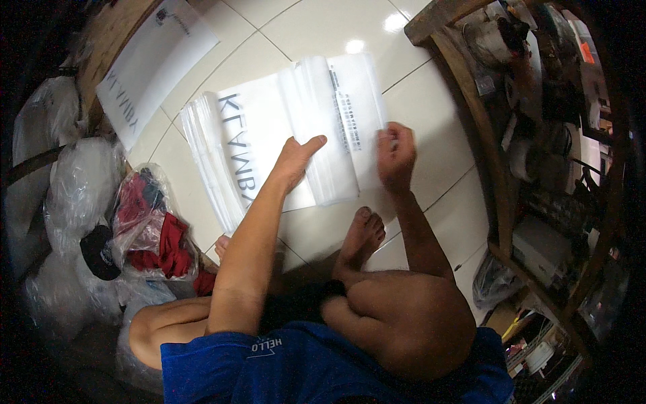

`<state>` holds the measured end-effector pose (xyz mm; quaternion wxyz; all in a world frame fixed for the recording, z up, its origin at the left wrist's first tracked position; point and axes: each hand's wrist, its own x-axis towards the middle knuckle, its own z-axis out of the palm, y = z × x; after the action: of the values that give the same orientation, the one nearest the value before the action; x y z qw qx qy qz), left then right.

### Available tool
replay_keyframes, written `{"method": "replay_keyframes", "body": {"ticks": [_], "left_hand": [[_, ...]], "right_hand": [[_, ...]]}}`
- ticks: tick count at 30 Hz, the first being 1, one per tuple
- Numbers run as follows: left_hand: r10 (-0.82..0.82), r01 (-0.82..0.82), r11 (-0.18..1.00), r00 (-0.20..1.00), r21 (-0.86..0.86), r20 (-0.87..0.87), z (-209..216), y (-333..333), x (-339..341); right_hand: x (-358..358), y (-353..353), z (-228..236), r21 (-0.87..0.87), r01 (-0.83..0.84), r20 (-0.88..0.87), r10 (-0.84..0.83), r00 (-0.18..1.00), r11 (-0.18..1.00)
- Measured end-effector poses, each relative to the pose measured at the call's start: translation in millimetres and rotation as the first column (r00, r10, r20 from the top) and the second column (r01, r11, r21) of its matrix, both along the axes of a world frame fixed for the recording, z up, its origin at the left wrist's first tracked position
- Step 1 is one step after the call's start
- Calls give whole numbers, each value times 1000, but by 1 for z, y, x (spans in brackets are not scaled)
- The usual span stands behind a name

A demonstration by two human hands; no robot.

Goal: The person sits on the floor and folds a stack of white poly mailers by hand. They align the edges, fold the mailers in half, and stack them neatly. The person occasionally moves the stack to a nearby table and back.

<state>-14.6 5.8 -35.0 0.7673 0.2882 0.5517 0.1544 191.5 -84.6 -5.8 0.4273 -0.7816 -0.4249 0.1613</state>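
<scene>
A white printed plastic bag [259, 101], with see-through pleated plastic along its left side and middle, lies on the tiled floor in front of me. My left hand [295, 165] rests at the middle fold, its thumb stretched over the top; the other fingers are mostly hidden, seemingly under the plastic. At the bag's right edge, my right hand [396, 158] is curled, with fingertips pinched at the plastic. Motion blurs that hand slightly.
Another white printed sheet [158, 64] lies at the far left. Clear bags [84, 178] stand along the left, one holding red and dark cloth [165, 249]. A wooden frame [481, 128] with cluttered shelves borders the right. My bare foot [362, 236] is near the bag.
</scene>
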Motion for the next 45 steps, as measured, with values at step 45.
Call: {"method": "replay_keyframes", "body": {"ticks": [45], "left_hand": [[43, -33, 998, 983, -60, 178, 38, 3, 5]], "right_hand": [[-45, 11, -11, 27, -359, -13, 359, 933, 933]]}}
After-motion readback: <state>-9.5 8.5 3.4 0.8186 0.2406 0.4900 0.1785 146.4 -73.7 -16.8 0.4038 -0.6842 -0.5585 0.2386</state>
